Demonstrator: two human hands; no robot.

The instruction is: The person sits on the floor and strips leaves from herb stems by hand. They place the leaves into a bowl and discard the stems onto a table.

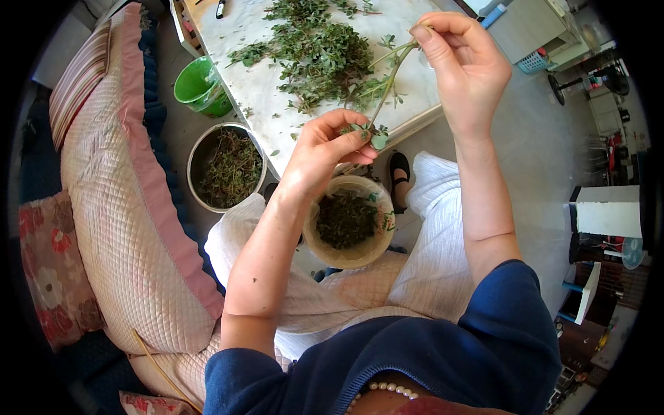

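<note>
Between my two hands a green plant stem (388,88) is stretched at a slant over the table's near corner. My right hand (461,67) pinches its upper end between thumb and fingers. At the lower end, my left hand (332,142) holds the stem with some small rounded leaves (379,139) beside the fingertips. A heap of leafy green stems (327,54), which looks like purslane, lies on the white tabletop (254,96). Below my left hand stands a pale bucket (386,241) with a plastic liner, holding dark green leaves (346,220).
A metal pot (191,179) with stripped stems (233,171) stands on the floor left of the table. Behind it is a green bucket (202,85) with a plastic bag. A quilted sofa (119,181) runs along the left. A dark marker-like object (221,9) lies on the table's far side.
</note>
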